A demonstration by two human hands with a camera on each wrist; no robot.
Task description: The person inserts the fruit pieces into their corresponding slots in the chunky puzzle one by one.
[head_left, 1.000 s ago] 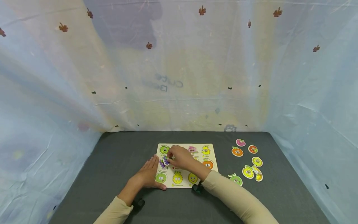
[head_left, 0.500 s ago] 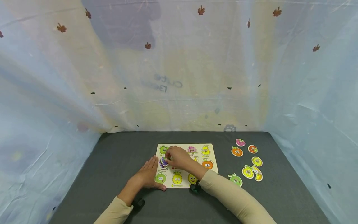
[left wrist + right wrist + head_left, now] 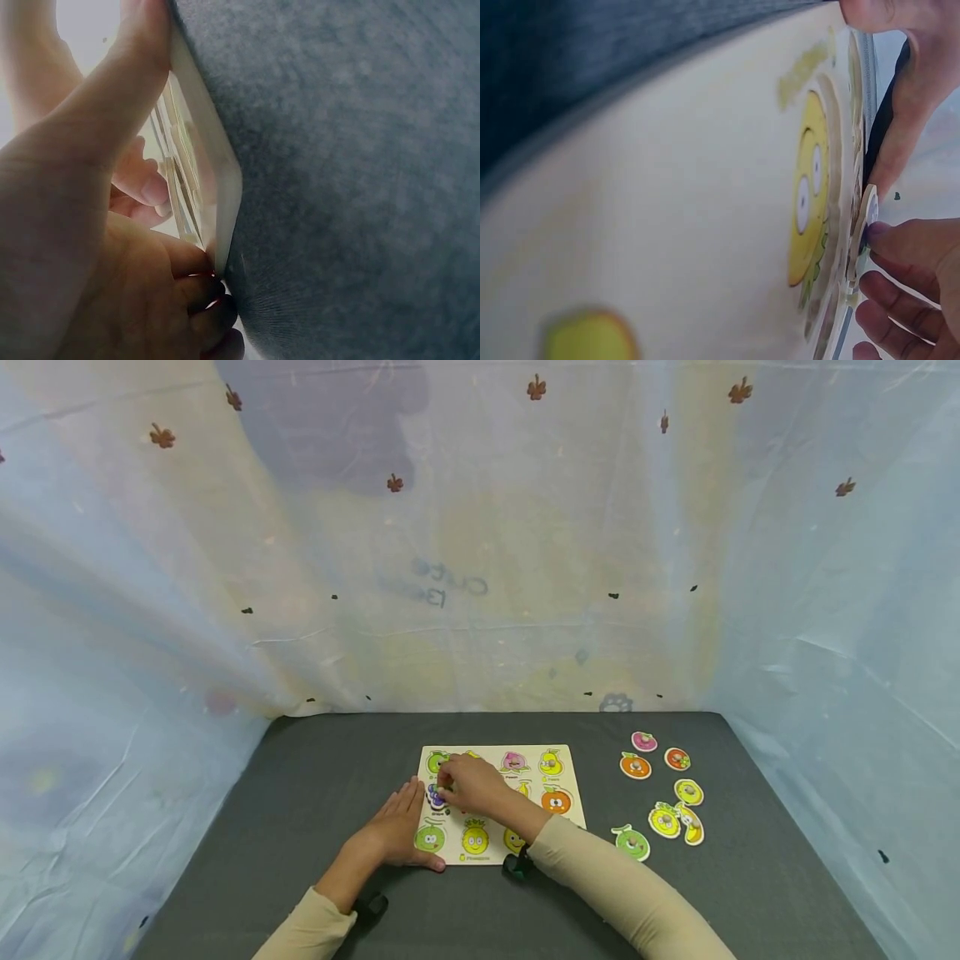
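Right hand [image 3: 474,783] has its fingers pinching the grape piece [image 3: 867,214], which sits tilted at the left column of the cream puzzle board [image 3: 496,853]; can't tell if it's seated. Left hand [image 3: 401,822] lies with fingers extended, grasping nothing, braced against the board's left edge, thumb at the near corner. Board is flat on the dark tabletop [image 3: 337,768]. To its right: orange piece [image 3: 636,766], banana piece [image 3: 692,827], green melon piece [image 3: 632,843], other fruit pieces.
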